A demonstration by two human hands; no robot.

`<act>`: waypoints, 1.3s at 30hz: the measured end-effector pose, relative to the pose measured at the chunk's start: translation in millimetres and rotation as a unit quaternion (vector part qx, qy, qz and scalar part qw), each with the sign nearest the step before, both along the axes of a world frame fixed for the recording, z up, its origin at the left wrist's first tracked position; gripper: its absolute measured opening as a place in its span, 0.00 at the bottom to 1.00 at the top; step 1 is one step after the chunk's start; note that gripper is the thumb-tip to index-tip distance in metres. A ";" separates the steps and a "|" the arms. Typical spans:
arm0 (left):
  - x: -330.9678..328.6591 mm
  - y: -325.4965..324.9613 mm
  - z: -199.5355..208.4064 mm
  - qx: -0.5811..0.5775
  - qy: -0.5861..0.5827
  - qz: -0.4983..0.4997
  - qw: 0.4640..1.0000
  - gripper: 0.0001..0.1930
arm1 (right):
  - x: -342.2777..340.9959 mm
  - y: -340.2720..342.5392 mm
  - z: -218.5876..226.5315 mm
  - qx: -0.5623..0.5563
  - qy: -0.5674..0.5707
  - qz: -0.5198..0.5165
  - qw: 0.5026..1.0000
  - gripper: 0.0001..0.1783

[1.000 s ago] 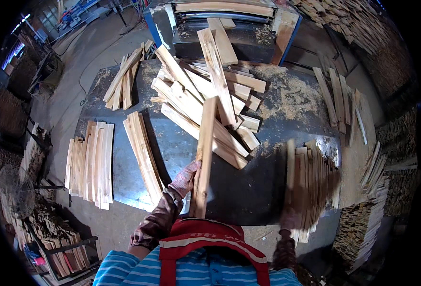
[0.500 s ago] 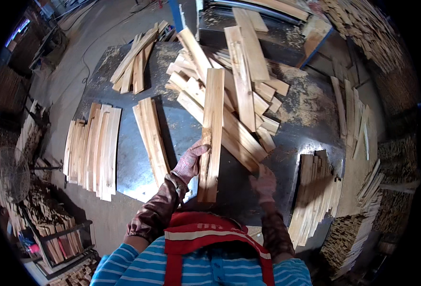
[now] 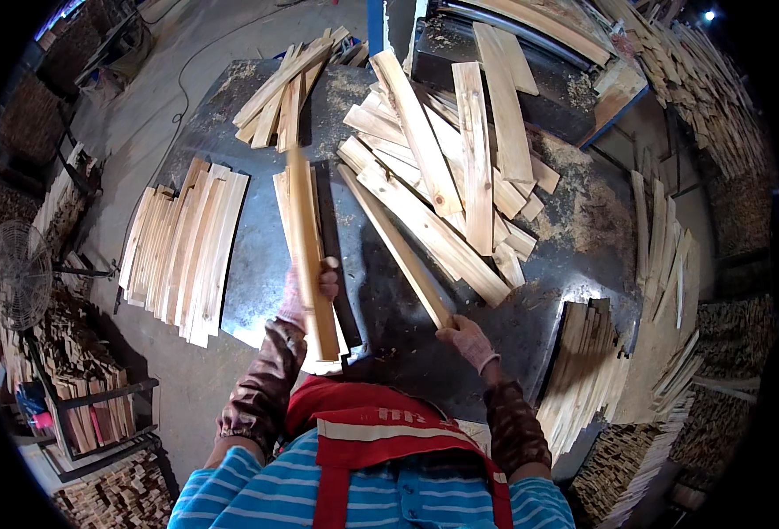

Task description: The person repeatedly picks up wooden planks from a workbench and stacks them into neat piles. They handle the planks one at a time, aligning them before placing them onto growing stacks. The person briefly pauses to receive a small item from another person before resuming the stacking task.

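My left hand (image 3: 305, 291), in a pinkish knit glove, is closed round a wooden board (image 3: 305, 238) held upright over a small stack of boards (image 3: 281, 196) at the left of the metal table. Gloved too, my right hand (image 3: 469, 342) grips the near end of a narrow wooden board (image 3: 398, 247), which slants away to the far left. Beside that board's right side lies a jumbled pile of boards (image 3: 433, 229). One wide board (image 3: 416, 132) with a knot lies on top of the pile.
Neat rows of boards stand at the table's left (image 3: 186, 247) and right (image 3: 579, 353) edges. Another loose heap (image 3: 279, 97) lies at the far left corner. Sawdust covers parts of the dark metal table (image 3: 574, 212). A fan (image 3: 17, 273) stands at the far left.
My left hand has carried its board leftward, over the small stack. My right hand has drawn a narrow board away from the pile. The view has shifted slightly.
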State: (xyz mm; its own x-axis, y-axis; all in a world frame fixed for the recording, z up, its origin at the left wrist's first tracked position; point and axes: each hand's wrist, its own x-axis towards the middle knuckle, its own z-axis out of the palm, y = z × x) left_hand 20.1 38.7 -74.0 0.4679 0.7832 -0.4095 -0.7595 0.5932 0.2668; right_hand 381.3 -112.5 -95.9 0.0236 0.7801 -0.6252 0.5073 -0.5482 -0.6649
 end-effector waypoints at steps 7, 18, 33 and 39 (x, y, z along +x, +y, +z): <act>-31.4 -34.3 47.8 0.068 -0.022 0.123 0.990 0.43 | -44.4 -23.6 40.4 -0.127 0.596 -0.269 0.746 0.33; -91.5 -39.3 -115.3 0.098 0.502 0.081 0.855 0.20 | -82.4 -7.0 51.9 -0.097 0.593 -0.199 0.774 0.30; 2.1 47.5 30.7 0.051 0.275 0.019 0.960 0.38 | -143.7 83.2 71.0 0.228 -0.115 0.234 0.938 0.52; 5.6 52.1 39.6 0.098 0.255 0.024 0.962 0.39 | 0.7 70.3 -21.5 0.181 -0.512 0.072 0.837 0.54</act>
State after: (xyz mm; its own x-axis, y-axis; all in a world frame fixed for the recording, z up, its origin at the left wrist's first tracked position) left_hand 25.6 90.8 -34.4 0.2078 0.8843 -0.4182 -0.5253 0.4615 0.7149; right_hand 382.0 -42.2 -117.4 0.2908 0.9551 -0.0565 0.9563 -0.2882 0.0493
